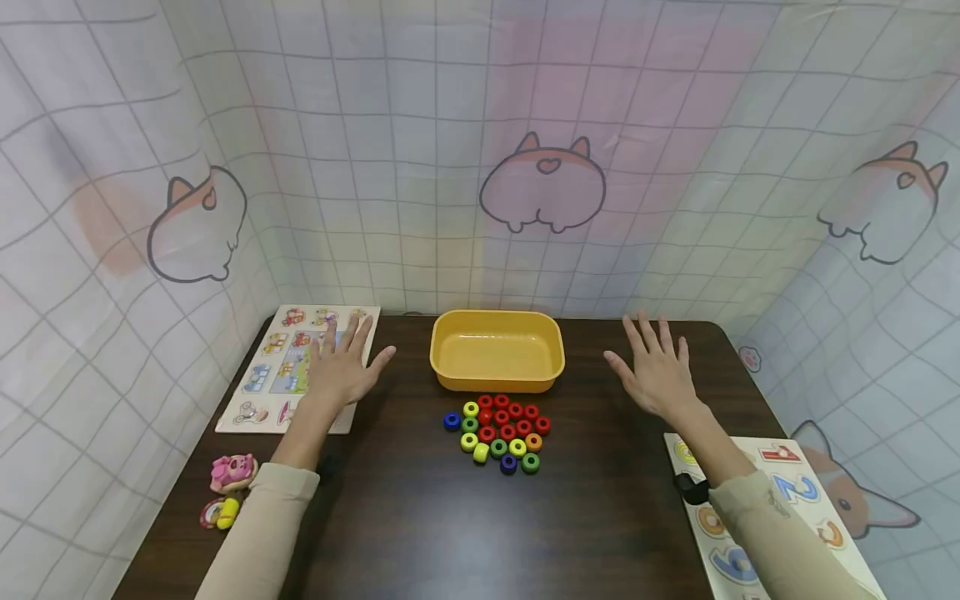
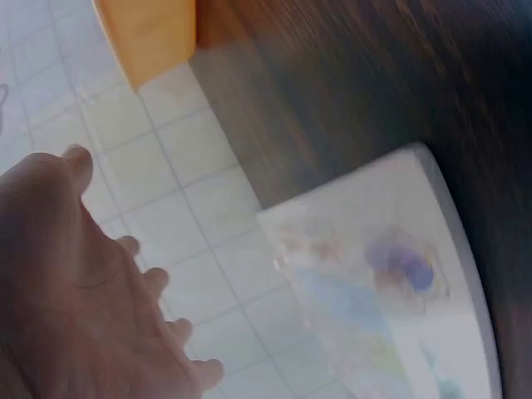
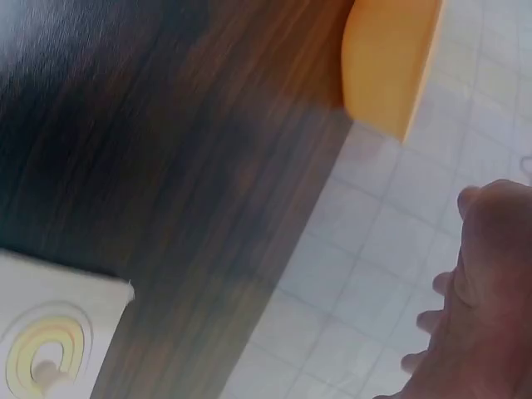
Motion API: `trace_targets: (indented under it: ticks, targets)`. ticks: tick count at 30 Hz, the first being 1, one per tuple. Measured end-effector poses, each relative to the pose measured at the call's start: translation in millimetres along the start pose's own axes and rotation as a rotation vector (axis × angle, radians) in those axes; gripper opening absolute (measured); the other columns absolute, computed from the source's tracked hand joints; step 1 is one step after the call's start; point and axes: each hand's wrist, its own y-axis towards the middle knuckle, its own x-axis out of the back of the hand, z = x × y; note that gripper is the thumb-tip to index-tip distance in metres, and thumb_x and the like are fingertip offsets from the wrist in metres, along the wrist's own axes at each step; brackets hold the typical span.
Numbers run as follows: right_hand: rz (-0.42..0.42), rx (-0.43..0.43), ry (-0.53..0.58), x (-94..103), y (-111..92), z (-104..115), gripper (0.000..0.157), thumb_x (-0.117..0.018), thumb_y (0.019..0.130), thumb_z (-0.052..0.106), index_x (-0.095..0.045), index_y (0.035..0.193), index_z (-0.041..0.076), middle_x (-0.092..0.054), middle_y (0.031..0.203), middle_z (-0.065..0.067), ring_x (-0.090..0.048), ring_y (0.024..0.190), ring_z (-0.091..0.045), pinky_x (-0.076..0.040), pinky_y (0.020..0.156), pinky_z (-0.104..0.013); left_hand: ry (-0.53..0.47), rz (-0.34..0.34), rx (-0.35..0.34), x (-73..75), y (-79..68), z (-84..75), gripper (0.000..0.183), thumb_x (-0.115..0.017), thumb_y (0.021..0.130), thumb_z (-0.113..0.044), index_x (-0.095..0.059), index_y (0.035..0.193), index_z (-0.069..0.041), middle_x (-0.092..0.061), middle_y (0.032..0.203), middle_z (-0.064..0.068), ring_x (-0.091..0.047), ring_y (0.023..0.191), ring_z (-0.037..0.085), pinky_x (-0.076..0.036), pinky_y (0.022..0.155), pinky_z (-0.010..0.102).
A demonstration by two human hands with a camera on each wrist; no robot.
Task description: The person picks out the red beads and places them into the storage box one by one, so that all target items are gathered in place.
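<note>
My left hand (image 1: 341, 371) hovers with its fingers spread near the picture puzzle board (image 1: 255, 408) at the table's left. On the other side, my right hand (image 1: 660, 375) is held out with fingers straight, above the dark table and beyond the number puzzle board (image 1: 750, 467). Neither hand holds anything. Between them, at the back, stands a yellow tray (image 1: 497, 385). Just in front of it lies a cluster of small ring-shaped beads in red (image 1: 507, 432), yellow (image 1: 469, 442), green (image 1: 530, 462), blue (image 1: 452, 422) and orange (image 1: 533, 442).
A pink toy figure (image 1: 232, 472) and a small yellow-and-red toy (image 1: 227, 512) sit at the left edge of the brown table (image 1: 450, 533). Behind and at both sides hangs a checked curtain (image 1: 420, 167) with cartoon animal prints.
</note>
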Motion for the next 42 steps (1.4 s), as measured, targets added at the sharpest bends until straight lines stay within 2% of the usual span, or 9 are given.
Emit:
trace_targets:
  ticks: [4, 9, 16, 22, 25, 28, 33, 37, 42]
  targets:
    - [-0.032, -0.003, 0.044, 1.9, -6, 11, 0.073, -0.035, 0.100, 0.057, -0.012, 0.158, 0.019, -0.002, 0.164, -0.008, 0.007, 0.149, -0.038, -0.008, 0.108, -0.076, -0.080, -0.045, -0.046, -9.5, 0.6, -8.2, 0.080, -0.033, 0.096, -0.067, -0.005, 0.158, -0.027, -0.005, 0.165, 0.006, 0.009, 0.149, 0.037, 0.001, 0.114, 0.068]
    - [-0.034, -0.015, 0.162, 2.5, -14, 29, 0.069, -0.034, 0.103, 0.052, -0.021, 0.156, 0.011, -0.010, 0.163, -0.015, -0.001, 0.148, -0.041, -0.014, 0.105, -0.077, -0.262, -0.073, -0.094, -21.1, 0.7, -25.2, 0.078, -0.032, 0.098, -0.064, -0.008, 0.159, -0.022, -0.009, 0.164, 0.009, 0.004, 0.149, 0.038, -0.007, 0.115, 0.066]
    - [-0.033, -0.157, 0.298, -6.9, -30, 53, 0.071, -0.031, 0.101, 0.057, -0.034, 0.151, 0.006, -0.030, 0.155, -0.020, -0.035, 0.136, -0.046, -0.037, 0.098, -0.070, -0.616, -0.096, -0.075, -34.3, -3.9, -48.6, 0.073, -0.037, 0.099, -0.060, -0.009, 0.158, -0.028, -0.008, 0.164, 0.001, -0.004, 0.150, 0.032, -0.012, 0.117, 0.063]
    - [0.067, -0.264, 0.495, -16.0, -42, 69, 0.054, -0.046, 0.099, 0.053, -0.056, 0.134, 0.013, -0.063, 0.127, -0.015, -0.067, 0.102, -0.032, -0.055, 0.081, -0.050, -1.037, -0.129, -0.002, -49.8, -5.6, -71.5, 0.068, -0.045, 0.098, -0.057, -0.024, 0.155, -0.027, -0.024, 0.160, -0.001, -0.022, 0.147, 0.021, -0.024, 0.118, 0.049]
    - [0.152, -0.279, 0.673, -22.5, -43, 75, 0.041, -0.055, 0.098, 0.041, -0.063, 0.125, 0.011, -0.069, 0.115, -0.016, -0.072, 0.086, -0.027, -0.059, 0.072, -0.040, -1.241, -0.127, 0.014, -55.9, -5.9, -79.6, 0.060, -0.048, 0.100, -0.047, -0.031, 0.153, -0.024, -0.030, 0.157, 0.001, -0.028, 0.145, 0.018, -0.027, 0.118, 0.042]
    - [0.257, -0.303, 0.850, -33.1, -44, 81, 0.035, -0.062, 0.096, 0.030, -0.065, 0.122, 0.006, -0.069, 0.113, -0.019, -0.073, 0.078, -0.030, -0.061, 0.066, -0.039, -1.404, -0.123, 0.042, -56.2, -9.2, -86.6, 0.055, -0.052, 0.102, -0.032, -0.034, 0.151, -0.018, -0.031, 0.156, 0.006, -0.030, 0.144, 0.023, -0.027, 0.118, 0.043]
    - [0.364, -0.303, 0.990, -52.7, -46, 89, 0.030, -0.066, 0.094, 0.015, -0.065, 0.121, 0.002, -0.068, 0.112, -0.020, -0.072, 0.074, -0.036, -0.060, 0.064, -0.046, -1.508, -0.156, 0.115, -55.2, -15.4, -99.5, 0.057, -0.055, 0.099, -0.009, -0.033, 0.152, -0.009, -0.029, 0.157, 0.012, -0.029, 0.145, 0.030, -0.033, 0.114, 0.042]
    - [0.365, -0.290, 1.016, -55.6, -47, 99, 0.029, -0.066, 0.092, 0.007, -0.065, 0.120, 0.000, -0.067, 0.109, -0.023, -0.071, 0.073, -0.040, -0.060, 0.063, -0.050, -1.557, -0.219, 0.126, -61.7, -15.5, -106.4, 0.060, -0.053, 0.095, 0.006, -0.035, 0.151, -0.008, -0.028, 0.157, 0.013, -0.029, 0.144, 0.032, -0.040, 0.109, 0.036]
    - [0.348, -0.309, 1.050, -59.7, -44, 103, 0.029, -0.069, 0.089, 0.005, -0.066, 0.118, 0.000, -0.069, 0.105, -0.024, -0.071, 0.073, -0.040, -0.059, 0.064, -0.051, -1.632, -0.274, 0.102, -68.2, -12.7, -108.5, 0.063, -0.051, 0.092, 0.015, -0.037, 0.148, -0.007, -0.026, 0.157, 0.018, -0.028, 0.144, 0.036, -0.038, 0.109, 0.042]
